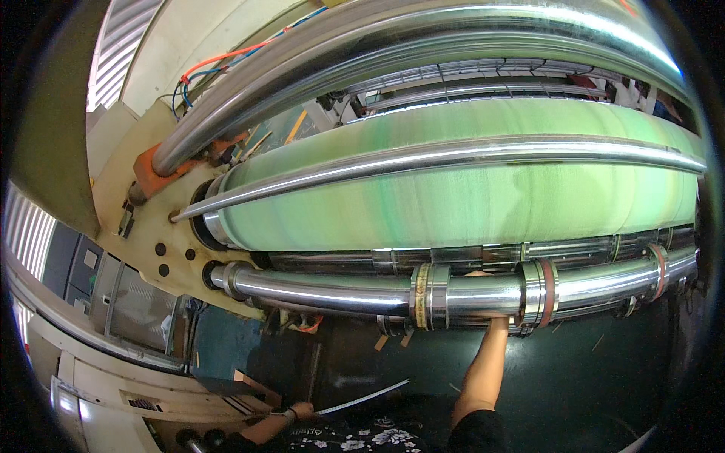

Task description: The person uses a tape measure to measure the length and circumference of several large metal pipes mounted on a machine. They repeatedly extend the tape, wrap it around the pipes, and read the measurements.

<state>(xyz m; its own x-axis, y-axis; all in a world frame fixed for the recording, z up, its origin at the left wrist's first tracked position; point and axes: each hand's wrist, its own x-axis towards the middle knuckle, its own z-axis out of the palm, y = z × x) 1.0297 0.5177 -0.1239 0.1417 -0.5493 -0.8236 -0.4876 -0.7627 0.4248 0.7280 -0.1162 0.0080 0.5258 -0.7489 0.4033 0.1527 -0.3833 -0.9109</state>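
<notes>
My right arm reaches forward under a shiny metal shaft that carries collar rings. My right hand is at the shaft's underside, between a ring with a yellowish band and a ring with a reddish band. A bit of skin shows above the shaft's far edge; most of the fingers are hidden, so their grip cannot be made out. Low at the left, my left hand is closed at one end of a thin pale measuring strip, which slants up to the right.
Beyond the shaft lies a wide green roller, crossed by a thin chrome bar. A thick metal roller arches above, seated in an orange bracket. A cream machine side plate stands left, with red and blue hoses behind.
</notes>
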